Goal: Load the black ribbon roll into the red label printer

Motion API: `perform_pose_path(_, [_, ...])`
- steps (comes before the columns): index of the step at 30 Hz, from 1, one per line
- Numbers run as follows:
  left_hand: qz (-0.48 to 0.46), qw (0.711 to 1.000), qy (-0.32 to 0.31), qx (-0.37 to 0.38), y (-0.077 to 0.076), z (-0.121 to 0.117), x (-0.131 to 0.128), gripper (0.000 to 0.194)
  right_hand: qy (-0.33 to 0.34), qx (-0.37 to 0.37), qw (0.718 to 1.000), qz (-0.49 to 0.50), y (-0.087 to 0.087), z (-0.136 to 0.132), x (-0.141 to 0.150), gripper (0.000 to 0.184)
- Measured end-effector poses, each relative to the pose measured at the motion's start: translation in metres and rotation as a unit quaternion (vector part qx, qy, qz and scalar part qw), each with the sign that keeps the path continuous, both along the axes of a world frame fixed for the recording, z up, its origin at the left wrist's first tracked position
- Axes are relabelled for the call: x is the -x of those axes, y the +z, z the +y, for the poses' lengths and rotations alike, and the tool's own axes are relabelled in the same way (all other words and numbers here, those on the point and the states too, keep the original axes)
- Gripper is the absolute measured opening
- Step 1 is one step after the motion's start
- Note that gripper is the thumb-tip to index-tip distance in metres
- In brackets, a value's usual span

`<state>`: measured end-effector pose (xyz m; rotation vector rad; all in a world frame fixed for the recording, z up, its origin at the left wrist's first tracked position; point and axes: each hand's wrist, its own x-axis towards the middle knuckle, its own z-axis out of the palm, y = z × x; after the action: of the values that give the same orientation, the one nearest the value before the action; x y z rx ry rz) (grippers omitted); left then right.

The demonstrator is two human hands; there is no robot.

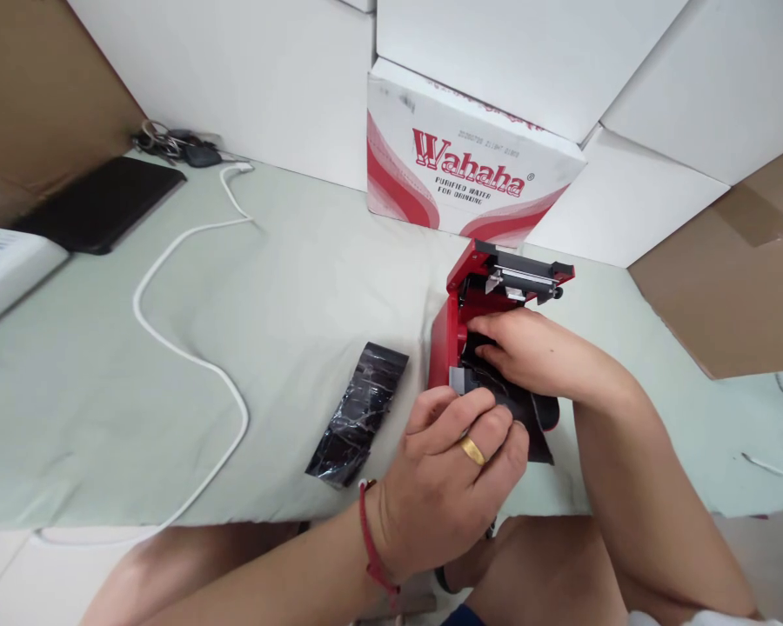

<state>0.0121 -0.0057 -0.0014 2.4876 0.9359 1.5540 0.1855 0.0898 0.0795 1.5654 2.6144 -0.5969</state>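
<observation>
A red box-shaped device with a hinged lid stands on the cloth; it looks like a small label printer. Its lid is raised and carries a dark roller and a metal bar. Black sheet material comes out over its front. My left hand, with a gold ring and red bracelet, pinches the sheet's near edge by a small grey piece. My right hand reaches into the opening, fingers on the black material; the fingertips are partly hidden. A shiny black folded strip lies to the left.
A white cable winds across the pale green cloth. Keys and a dark flat tablet-like object lie at the back left. A Wahaha carton and white boxes wall off the back. A cardboard box stands right.
</observation>
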Motion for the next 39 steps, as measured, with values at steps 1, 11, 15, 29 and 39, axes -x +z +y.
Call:
perform_pose_path(1, [-0.002, 1.000, -0.007, 0.001, 0.001, 0.001, 0.000, 0.023, -0.001, -0.006, 1.000, 0.008, 0.004, -0.006, -0.002, 0.021])
perform_pose_path(11, [-0.018, 1.000, -0.020, -0.009, 0.006, -0.001, 0.004, 0.024, -0.203, -0.371, 0.888, 0.180, 0.034, -0.020, -0.037, 0.033])
perform_pose_path(15, [-0.025, 0.999, -0.023, -0.016, 0.006, -0.002, 0.002, 0.021, -0.171, -0.283, 0.932, 0.148, 0.013, -0.002, -0.047, 0.040])
perform_pose_path(29, [-0.078, 0.993, -0.056, 0.076, 0.011, 0.023, 0.024, 0.043, -0.084, -0.217, 0.931, 0.281, -0.058, -0.094, -0.066, 0.046])
perform_pose_path(39, [-0.013, 0.983, -0.074, 0.168, -0.003, 0.048, 0.035, 0.044, -0.104, -0.224, 0.913, 0.324, -0.073, -0.097, -0.060, 0.044])
